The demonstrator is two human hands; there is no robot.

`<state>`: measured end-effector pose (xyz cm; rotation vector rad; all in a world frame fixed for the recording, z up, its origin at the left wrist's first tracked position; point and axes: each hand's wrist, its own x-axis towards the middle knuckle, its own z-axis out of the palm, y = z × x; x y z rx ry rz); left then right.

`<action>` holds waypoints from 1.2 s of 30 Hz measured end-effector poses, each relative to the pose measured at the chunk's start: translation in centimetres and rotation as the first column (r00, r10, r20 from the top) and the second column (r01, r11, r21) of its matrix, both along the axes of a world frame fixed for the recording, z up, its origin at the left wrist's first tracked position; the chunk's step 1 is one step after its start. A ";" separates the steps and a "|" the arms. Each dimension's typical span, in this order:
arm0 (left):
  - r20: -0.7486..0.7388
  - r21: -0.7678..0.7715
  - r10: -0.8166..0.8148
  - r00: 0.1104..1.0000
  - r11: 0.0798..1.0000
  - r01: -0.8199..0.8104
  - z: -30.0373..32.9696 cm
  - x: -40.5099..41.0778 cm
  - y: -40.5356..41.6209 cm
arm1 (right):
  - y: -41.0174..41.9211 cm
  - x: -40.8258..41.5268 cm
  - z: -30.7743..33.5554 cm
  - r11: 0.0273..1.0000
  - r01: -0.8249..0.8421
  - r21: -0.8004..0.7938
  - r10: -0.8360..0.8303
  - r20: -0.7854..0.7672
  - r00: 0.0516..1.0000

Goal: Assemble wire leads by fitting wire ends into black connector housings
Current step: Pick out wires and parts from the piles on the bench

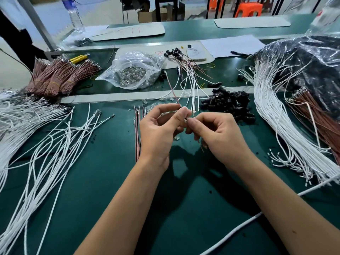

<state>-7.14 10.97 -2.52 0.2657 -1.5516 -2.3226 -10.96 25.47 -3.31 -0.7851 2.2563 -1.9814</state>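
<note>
Above the green mat, my left hand pinches the end of a pink-red wire that runs away toward the back. My right hand pinches a small clear part right against the left fingertips, with a white wire rising from it. A heap of black connector housings lies just beyond my right hand. Finished leads with black housings fan out at the back centre. What sits between the fingertips is mostly hidden.
Loose white wires spread over the left of the mat, and a thick white bundle lies at the right beside brown wires. Brown wire bundles, a clear bag of small parts and a phone sit behind.
</note>
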 end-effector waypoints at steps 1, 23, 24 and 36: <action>-0.001 0.001 0.002 1.000 1.000 -0.002 0.1 0.0 0.0 | 0.1 0.0 0.0 1.000 -0.017 -0.003 0.017 0.017 1.000; -0.033 -0.052 -0.072 0.997 0.996 0.070 -0.2 -1.6 -0.1 | 1.0 -0.9 -0.6 0.997 -0.072 -0.003 0.070 0.274 0.959; -0.049 -0.080 -0.074 0.996 0.994 0.069 -0.3 -1.6 -0.2 | 1.0 -1.0 -0.7 0.998 -0.070 -0.003 0.068 0.263 0.963; -0.175 -0.259 -0.122 0.977 0.963 0.073 0.4 -1.3 -0.1 | 1.2 -1.1 -0.6 0.994 -0.110 0.023 0.106 0.130 0.986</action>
